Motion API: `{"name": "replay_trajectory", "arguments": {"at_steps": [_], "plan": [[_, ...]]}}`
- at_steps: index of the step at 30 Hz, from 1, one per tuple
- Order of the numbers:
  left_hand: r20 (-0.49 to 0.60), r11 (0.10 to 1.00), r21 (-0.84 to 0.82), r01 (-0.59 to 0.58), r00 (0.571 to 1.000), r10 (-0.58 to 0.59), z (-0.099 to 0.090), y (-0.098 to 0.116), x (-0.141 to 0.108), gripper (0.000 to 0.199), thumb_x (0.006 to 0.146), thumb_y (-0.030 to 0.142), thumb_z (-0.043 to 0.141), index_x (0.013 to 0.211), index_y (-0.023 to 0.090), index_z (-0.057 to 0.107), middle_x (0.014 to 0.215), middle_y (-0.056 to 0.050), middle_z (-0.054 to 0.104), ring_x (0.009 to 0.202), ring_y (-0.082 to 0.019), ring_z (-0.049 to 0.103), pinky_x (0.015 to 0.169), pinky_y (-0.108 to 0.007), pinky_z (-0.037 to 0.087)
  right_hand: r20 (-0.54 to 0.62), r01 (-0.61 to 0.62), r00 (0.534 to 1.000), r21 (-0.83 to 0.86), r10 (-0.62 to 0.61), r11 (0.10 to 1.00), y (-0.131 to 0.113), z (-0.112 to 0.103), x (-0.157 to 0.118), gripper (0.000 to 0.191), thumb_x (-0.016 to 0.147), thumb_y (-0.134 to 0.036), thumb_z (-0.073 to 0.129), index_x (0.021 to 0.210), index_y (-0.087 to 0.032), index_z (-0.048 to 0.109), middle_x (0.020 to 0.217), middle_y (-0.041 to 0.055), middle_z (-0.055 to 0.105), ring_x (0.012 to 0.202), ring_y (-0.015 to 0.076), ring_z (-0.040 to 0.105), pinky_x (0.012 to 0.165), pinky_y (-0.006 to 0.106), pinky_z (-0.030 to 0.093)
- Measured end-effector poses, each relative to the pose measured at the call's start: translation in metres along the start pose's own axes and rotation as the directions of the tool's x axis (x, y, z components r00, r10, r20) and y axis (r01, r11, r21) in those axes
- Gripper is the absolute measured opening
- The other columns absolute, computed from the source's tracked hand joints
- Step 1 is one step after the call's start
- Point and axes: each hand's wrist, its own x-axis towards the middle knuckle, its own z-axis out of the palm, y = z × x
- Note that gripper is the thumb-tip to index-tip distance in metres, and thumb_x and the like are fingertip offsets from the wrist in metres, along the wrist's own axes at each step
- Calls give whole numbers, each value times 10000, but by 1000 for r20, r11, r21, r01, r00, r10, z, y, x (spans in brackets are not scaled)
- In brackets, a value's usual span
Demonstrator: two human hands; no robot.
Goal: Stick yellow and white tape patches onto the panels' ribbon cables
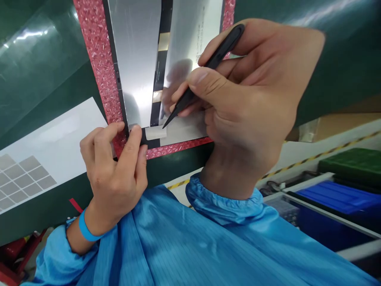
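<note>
A flat silver panel (137, 47) with a black strip (160, 67) down its middle lies on pink bubble wrap (97, 51). Black tweezers (208, 69) are pinched between the thumb and fingers of my right hand (247, 91). Their tip points down-left and meets the right part of a small pale label (155, 132) at the panel's near edge. My left hand (116, 167) rests at the panel's near left corner, thumb and index fingertip beside the label's left end. Its fingers are bent but apart, with nothing visibly held.
A white sheet with grey squares (25, 174) lies left on the green table (175, 167). Clear plastic film (35, 59) covers the upper left. Blue bins (336, 198) and a cardboard box (345, 129) stand at the right.
</note>
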Motion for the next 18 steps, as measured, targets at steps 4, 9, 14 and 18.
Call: {"name": "replay_trajectory", "arguments": {"at_steps": [4,9,14,18], "plan": [[0,1000,11,9,1000,-9,1,0,-1,382,965,203,685,1346,220,705,1346,-160,662,1234,-363,618,1064,-566,510,-16,-24,1000,-35,23,999,-2,1,0,167,934,-242,765,855,-347,662,782,8,711,774,332,743,600,506,661],[19,1000,-12,25,1000,-25,-1,1,-1,389,968,203,682,1356,228,700,1362,-165,653,1257,-371,603,1078,-584,498,-21,-9,1000,-39,8,999,-4,1,0,174,939,-238,772,846,-345,672,786,15,711,782,340,745,598,514,669],[26,1000,-1,28,999,-28,-1,2,-1,391,977,209,681,1365,256,685,1374,-157,652,1257,-367,603,1068,-610,498,-24,-18,1000,-59,17,998,-3,2,0,175,944,-246,781,856,-358,679,832,27,734,901,367,767,537,477,627],[1,1000,-7,8,1000,-8,-1,2,0,376,956,171,693,1330,212,696,1338,-181,669,1230,-368,616,1050,-614,509,-22,-3,1000,-36,2,999,-3,2,0,168,937,-237,776,854,-348,681,817,27,728,794,343,750,541,494,614]]}}
